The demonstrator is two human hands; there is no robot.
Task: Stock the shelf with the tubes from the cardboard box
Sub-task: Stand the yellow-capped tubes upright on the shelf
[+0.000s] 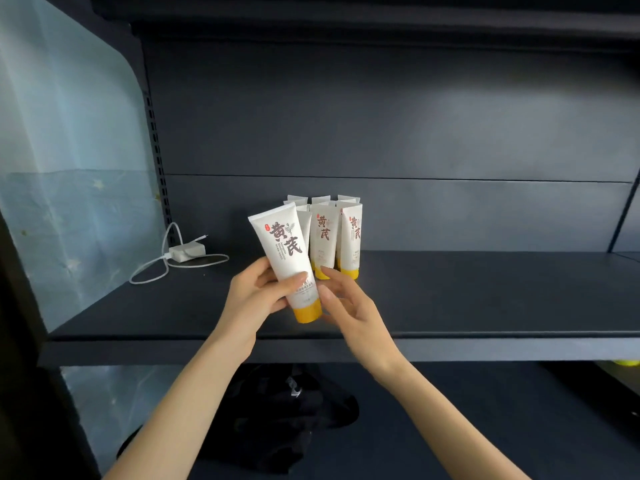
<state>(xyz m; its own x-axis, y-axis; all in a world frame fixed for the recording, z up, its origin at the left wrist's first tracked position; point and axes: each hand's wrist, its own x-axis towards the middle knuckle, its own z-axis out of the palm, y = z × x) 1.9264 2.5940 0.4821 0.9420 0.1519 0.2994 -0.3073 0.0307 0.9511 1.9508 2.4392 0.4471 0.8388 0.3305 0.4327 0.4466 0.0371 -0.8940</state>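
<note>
My left hand [258, 294] grips a white tube with a yellow cap [287, 258], cap down and tilted left, just above the front of the dark shelf [467, 299]. My right hand [348, 299] is beside the tube's lower right, fingers relaxed and spread, fingertips near the cap; contact is unclear. Behind them several matching tubes [323, 233] stand upright on their yellow caps in rows on the shelf. The cardboard box is out of view.
A white charger with a looped cable [187, 252] lies on the shelf at the left. A pale blue sheet [69, 168] covers the left side wall. A black bundle [287, 417] sits on the lower shelf below my arms.
</note>
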